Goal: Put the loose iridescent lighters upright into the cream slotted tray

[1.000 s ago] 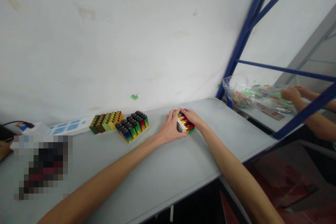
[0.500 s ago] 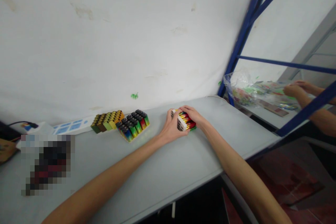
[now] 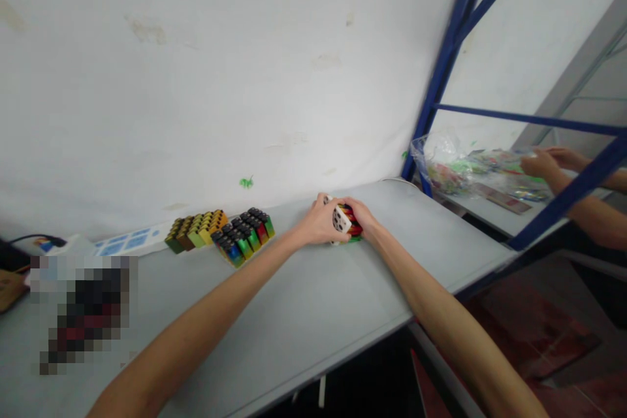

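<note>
On your right, a blue metal frame (image 3: 443,72) rises beside a clear plastic bag (image 3: 435,160); ahead of you, a green smudge (image 3: 246,181) marks the white wall (image 3: 274,65).

Worktop (image 3: 304,313): smooth, low-sheen. Held block (image 3: 341,220): matt, plastic-looking white end; glossy, metallic-looking coloured sides. Black-topped pieces (image 3: 245,236), near worktop's back edge: shiny bodies. Frame (image 3: 441,75), by right edge: painted metal by its look. Bag (image 3: 441,160), past right edge: clear, glossy, crinkled plastic.

The head-worn camera looks forward and down across the smooth grey tabletop (image 3: 313,307) toward the scuffed white wall (image 3: 264,78), bare left hand (image 3: 321,222) and bare right hand (image 3: 361,216) near mid-view.
</note>
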A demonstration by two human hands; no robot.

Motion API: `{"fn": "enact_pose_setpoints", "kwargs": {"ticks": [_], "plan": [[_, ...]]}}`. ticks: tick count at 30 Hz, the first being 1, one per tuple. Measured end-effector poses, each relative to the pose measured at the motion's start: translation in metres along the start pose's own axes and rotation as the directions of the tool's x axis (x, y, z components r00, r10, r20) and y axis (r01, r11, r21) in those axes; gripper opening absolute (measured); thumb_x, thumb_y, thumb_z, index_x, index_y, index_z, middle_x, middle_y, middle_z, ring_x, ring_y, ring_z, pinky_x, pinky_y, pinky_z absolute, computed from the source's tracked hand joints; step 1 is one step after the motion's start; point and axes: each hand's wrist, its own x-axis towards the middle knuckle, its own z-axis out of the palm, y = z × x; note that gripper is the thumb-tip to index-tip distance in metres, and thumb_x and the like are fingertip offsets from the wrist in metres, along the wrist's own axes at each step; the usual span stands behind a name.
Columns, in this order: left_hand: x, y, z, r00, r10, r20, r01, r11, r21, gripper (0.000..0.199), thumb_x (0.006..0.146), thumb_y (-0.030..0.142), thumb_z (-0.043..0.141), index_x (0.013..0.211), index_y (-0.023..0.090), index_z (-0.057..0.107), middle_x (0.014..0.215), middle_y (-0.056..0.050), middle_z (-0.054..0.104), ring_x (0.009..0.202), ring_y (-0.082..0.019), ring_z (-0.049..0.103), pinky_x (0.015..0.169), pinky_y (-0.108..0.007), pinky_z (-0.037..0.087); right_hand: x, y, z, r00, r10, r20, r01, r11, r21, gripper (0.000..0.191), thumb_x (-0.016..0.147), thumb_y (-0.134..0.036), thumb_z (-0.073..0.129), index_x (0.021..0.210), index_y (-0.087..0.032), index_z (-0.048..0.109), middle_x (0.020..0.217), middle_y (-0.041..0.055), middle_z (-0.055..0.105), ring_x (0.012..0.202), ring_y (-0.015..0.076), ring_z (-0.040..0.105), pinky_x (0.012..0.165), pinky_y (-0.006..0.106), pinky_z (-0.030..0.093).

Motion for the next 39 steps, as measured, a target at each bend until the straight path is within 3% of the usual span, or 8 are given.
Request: {"fn": "enact_pose_setpoints", "kwargs": {"ticks": [4, 10, 18, 25, 32, 39], "plan": [[0.011, 0.01, -0.008, 0.997, -0.037, 0.072, 0.031, 0.996, 0.087, 0.086, 0.062, 0.047, 0.087, 0.139, 0.024, 0.059, 0.122, -0.008, 0.05, 0.123, -0.036, 0.057, 0.109, -0.047, 0.052, 0.004, 0.0, -0.003, 1.0, 0.017, -0.024, -0.017, 1.0, 0.02, 0.014, 0.073, -0.036, 0.068, 0.075, -0.022, 0.069, 0.073, -0.003, 0.074, 0.074, 0.0171, 0.065, 0.072, 0.027, 0.05], [0.032, 0.03, -0.016, 0.976, -0.115, 0.183, 0.074, 0.973, 0.217, 0.079, 0.057, 0.052, 0.085, 0.126, 0.021, 0.064, 0.124, -0.012, 0.052, 0.115, -0.039, 0.062, 0.099, -0.048, 0.056, 0.001, -0.001, -0.004, 0.996, 0.083, 0.04, -0.085, 0.995, 0.049, 0.025, 0.082, -0.045, 0.066, 0.074, -0.022, 0.065, 0.069, 0.0041, 0.075, 0.07, 0.0225, 0.07, 0.067, 0.032, 0.055], [0.052, 0.049, -0.025, 0.942, -0.17, 0.29, 0.08, 0.952, 0.296, 0.083, 0.05, 0.055, 0.087, 0.123, 0.021, 0.066, 0.131, -0.015, 0.053, 0.117, -0.045, 0.063, 0.096, -0.053, 0.058, 0.001, 0.003, -0.009, 0.998, -0.041, -0.048, 0.04, 0.999, -0.007, 0.031, 0.081, -0.051, 0.066, 0.069, -0.023, 0.061, 0.062, 0.0, 0.067, 0.071, 0.0213, 0.065, 0.065, 0.03, 0.05], [0.051, 0.045, -0.026, 0.938, -0.165, 0.306, 0.07, 0.952, 0.299, 0.09, 0.051, 0.053, 0.088, 0.133, 0.024, 0.064, 0.136, -0.016, 0.051, 0.121, -0.046, 0.062, 0.1, -0.057, 0.055, 0.005, 0.002, -0.016, 0.982, -0.182, -0.048, 0.177, 0.979, -0.098, 0.026, 0.079, -0.046, 0.066, 0.07, -0.022, 0.063, 0.068, -0.0042, 0.067, 0.078, 0.018, 0.056, 0.073, 0.028, 0.044], [0.054, 0.039, -0.022, 0.942, -0.148, 0.3, 0.063, 0.959, 0.276, 0.09, 0.05, 0.053, 0.089, 0.132, 0.026, 0.064, 0.135, -0.014, 0.053, 0.122, -0.045, 0.062, 0.103, -0.057, 0.054, 0.006, 0.005, -0.015, 0.978, -0.207, 0.02, 0.208, 0.973, -0.102, 0.057, 0.08, -0.08, 0.053, 0.07, -0.024, 0.056, 0.067, -0.0006, 0.063, 0.077, 0.0208, 0.058, 0.073, 0.032, 0.045], [0.045, 0.03, -0.023, 0.957, -0.115, 0.267, 0.052, 0.972, 0.231, 0.09, 0.05, 0.059, 0.091, 0.132, 0.03, 0.065, 0.128, -0.01, 0.052, 0.113, -0.041, 0.064, 0.1, -0.055, 0.055, 0.005, 0.005, -0.014, 0.975, -0.22, 0.037, 0.223, 0.96, -0.169, 0.059, 0.083, -0.08, 0.046, 0.07, -0.024, 0.059, 0.068, 0.001, 0.066, 0.076, 0.0216, 0.06, 0.071, 0.032, 0.046]]}}
